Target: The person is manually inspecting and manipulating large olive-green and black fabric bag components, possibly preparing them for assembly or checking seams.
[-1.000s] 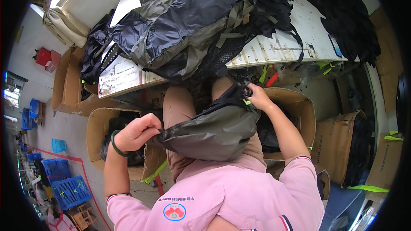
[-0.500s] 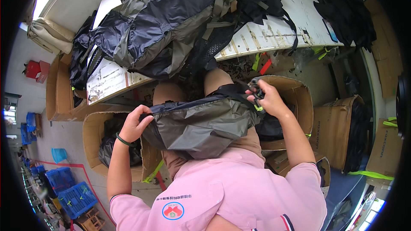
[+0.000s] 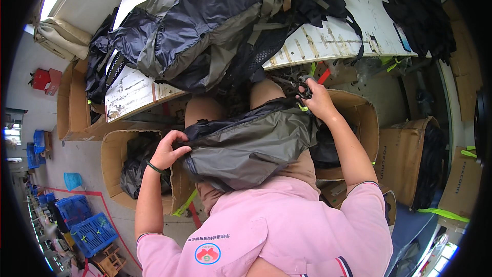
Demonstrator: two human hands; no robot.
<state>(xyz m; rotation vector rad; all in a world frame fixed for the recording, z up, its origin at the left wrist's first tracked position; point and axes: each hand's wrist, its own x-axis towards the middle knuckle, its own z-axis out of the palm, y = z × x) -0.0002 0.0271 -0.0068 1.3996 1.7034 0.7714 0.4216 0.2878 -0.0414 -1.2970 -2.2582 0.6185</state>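
A dark olive and black fabric bag (image 3: 251, 143) lies across my lap, with its black-edged opening toward the table. At its left end my left hand (image 3: 171, 150) pinches the dark rim between thumb and fingers. Beyond the bag's right end, my right hand (image 3: 316, 98) is raised with its fingers closed round a small black scissors-like tool (image 3: 305, 91). A bit of neon yellow-green shows below this tool. The fingers partly hide it, so its exact kind is unclear.
A white worn table (image 3: 307, 46) ahead carries a heap of black and olive bags (image 3: 205, 20). Open cardboard boxes flank my legs, the left box (image 3: 115, 161) and right box (image 3: 366, 123) both holding dark fabric. Blue crates (image 3: 95, 233) stand at far left.
My right hand has moved slightly away from me, toward the table edge, with the black tool. My left hand has shifted slightly right, and the bag's near folds have changed shape.
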